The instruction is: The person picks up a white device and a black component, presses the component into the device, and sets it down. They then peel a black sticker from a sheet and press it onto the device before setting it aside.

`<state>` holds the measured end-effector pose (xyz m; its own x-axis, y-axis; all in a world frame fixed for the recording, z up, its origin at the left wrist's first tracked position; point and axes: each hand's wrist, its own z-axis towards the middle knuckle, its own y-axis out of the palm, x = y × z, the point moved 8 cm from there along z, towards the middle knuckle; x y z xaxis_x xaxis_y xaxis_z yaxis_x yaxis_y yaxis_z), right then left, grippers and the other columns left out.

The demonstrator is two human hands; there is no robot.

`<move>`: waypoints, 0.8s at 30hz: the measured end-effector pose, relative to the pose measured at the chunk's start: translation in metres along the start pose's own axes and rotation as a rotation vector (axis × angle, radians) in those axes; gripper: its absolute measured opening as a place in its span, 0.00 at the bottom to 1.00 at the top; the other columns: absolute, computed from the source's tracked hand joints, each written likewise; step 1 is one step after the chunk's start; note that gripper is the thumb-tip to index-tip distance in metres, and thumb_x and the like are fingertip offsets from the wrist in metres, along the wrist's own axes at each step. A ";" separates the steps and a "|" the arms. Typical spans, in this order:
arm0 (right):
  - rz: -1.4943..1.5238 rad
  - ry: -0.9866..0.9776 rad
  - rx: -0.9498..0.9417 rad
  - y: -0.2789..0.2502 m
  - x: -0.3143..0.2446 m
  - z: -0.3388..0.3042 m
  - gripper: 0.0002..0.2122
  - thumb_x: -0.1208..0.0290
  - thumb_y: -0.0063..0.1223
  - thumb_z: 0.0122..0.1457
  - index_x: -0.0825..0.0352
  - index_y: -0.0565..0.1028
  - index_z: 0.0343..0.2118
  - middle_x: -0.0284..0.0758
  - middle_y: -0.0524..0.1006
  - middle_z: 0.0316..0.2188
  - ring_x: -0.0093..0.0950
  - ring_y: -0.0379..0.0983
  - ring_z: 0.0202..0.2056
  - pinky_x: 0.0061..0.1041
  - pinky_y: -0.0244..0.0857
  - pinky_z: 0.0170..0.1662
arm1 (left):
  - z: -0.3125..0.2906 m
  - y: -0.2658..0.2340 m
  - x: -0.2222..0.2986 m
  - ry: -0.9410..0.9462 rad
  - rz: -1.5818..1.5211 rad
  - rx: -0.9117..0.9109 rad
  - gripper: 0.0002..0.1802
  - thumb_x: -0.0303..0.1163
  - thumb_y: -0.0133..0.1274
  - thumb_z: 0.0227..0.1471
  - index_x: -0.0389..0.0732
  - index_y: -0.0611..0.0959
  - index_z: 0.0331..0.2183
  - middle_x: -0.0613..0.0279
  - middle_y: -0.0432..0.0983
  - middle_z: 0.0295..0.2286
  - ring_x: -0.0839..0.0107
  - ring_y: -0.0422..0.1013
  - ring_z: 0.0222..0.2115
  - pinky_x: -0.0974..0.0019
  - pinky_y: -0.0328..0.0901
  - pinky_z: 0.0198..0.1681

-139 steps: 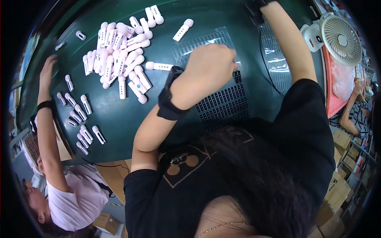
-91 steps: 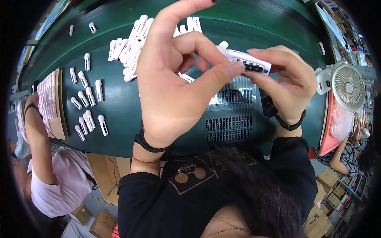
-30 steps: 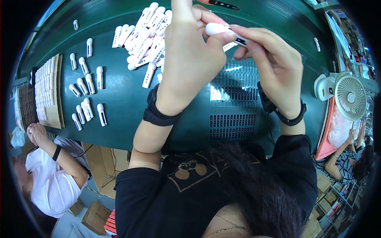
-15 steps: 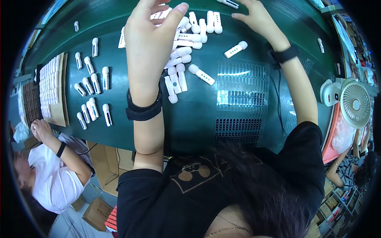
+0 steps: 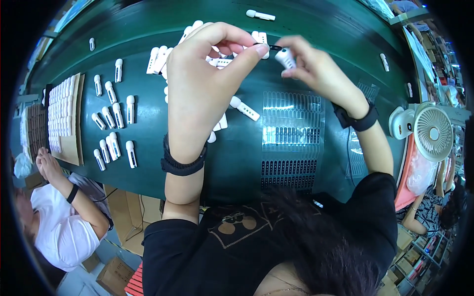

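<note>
My left hand (image 5: 200, 69) is closed in a pinch on a small black strip (image 5: 275, 48) with light dots along it. In my right hand (image 5: 321, 66), blurred by motion, is a small white microphone (image 5: 285, 58), close to the strip's right end; whether the two touch I cannot tell. Below my hands lies a clear sticker sheet (image 5: 291, 111) with rows of oblong outlines, some filled with black strips. A loose white microphone (image 5: 245, 108) rests left of the sheet. A pile of white microphones (image 5: 159, 60) is partly hidden behind my left hand and forearm.
Several white microphones (image 5: 117, 116) lie spread at the left, beside a cardboard tray (image 5: 78, 121) of white pieces. Another microphone (image 5: 260, 16) is on the green surface beyond my hands. A white fan (image 5: 433, 132) stands at right; a person in white (image 5: 69, 222) works at left.
My hands have come together over the table. The microphone that lay above the sheet is gone from there, and a white one is in my right hand. The black strip now shows in my left fingertips.
</note>
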<state>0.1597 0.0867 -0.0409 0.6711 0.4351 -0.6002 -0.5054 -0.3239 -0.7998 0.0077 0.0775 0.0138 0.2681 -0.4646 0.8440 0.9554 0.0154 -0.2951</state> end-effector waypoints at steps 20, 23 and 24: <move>0.331 -0.222 0.626 -0.046 -0.065 -0.054 0.14 0.88 0.53 0.40 0.78 0.70 0.34 0.42 0.72 0.33 0.26 0.71 0.34 0.19 0.66 0.37 | -0.018 0.022 0.026 -0.110 -0.383 -0.139 0.04 0.16 0.51 0.38 0.33 0.73 0.20 0.69 0.64 0.18 0.84 0.59 0.20 0.83 0.51 0.24; 0.277 -0.233 0.658 -0.047 -0.067 -0.057 0.14 0.89 0.54 0.38 0.78 0.71 0.33 0.43 0.73 0.32 0.26 0.71 0.33 0.19 0.66 0.37 | -0.017 0.026 0.024 -0.130 -0.437 -0.154 0.04 0.17 0.52 0.38 0.34 0.73 0.20 0.70 0.64 0.18 0.85 0.57 0.19 0.83 0.50 0.24; 0.267 -0.234 0.656 -0.047 -0.067 -0.057 0.14 0.89 0.54 0.38 0.78 0.71 0.33 0.43 0.73 0.32 0.26 0.71 0.33 0.19 0.66 0.37 | -0.017 0.025 0.024 -0.134 -0.454 -0.149 0.04 0.17 0.52 0.38 0.34 0.73 0.20 0.70 0.63 0.18 0.85 0.57 0.19 0.83 0.50 0.23</move>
<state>0.1697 0.0247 0.0368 0.3840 0.6028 -0.6995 -0.9043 0.0924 -0.4168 0.0364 0.0515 0.0190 -0.1482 -0.2772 0.9493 0.9537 -0.2940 0.0630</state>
